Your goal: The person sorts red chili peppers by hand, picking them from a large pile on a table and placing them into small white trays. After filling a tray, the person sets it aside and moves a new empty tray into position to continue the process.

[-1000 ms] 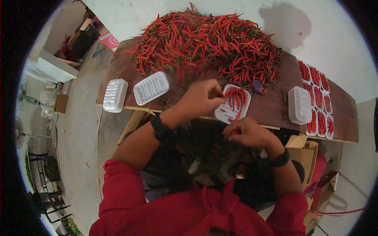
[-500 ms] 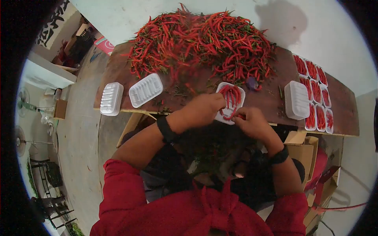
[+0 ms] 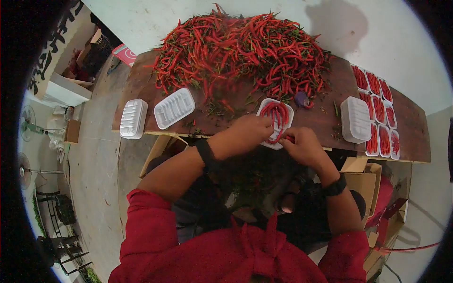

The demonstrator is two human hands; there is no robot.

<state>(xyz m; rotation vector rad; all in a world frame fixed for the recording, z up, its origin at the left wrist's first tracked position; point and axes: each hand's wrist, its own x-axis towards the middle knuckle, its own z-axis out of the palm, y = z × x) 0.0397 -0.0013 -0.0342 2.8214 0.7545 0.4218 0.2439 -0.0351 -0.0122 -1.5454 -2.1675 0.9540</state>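
A white foam tray [image 3: 261, 109] at the table's front edge holds several red chili peppers [image 3: 275, 113], some of them curved. My left hand [image 3: 247, 133] is at the tray's left side, its fingers closed in a pinch over the edge; what lies between them is hidden. On the other side, my right hand [image 3: 303, 144] is closed, with red chili pepper showing between its fingers and thumb. A curved chili near the tray's front end lies between the two hands.
A large heap of red chilies [image 3: 236, 52] covers the back of the table [image 3: 330, 125]. White trays are at left [image 3: 174, 108], with stacks at far left [image 3: 134, 118] and right [image 3: 356, 120]. Several filled trays [image 3: 379, 111] stand farther right. A purple object [image 3: 301, 99] lies behind my tray.
My left hand and forearm have shifted slightly to the right and down at the tray. The chilies in the tray sit a little differently. My right hand is nearly still.
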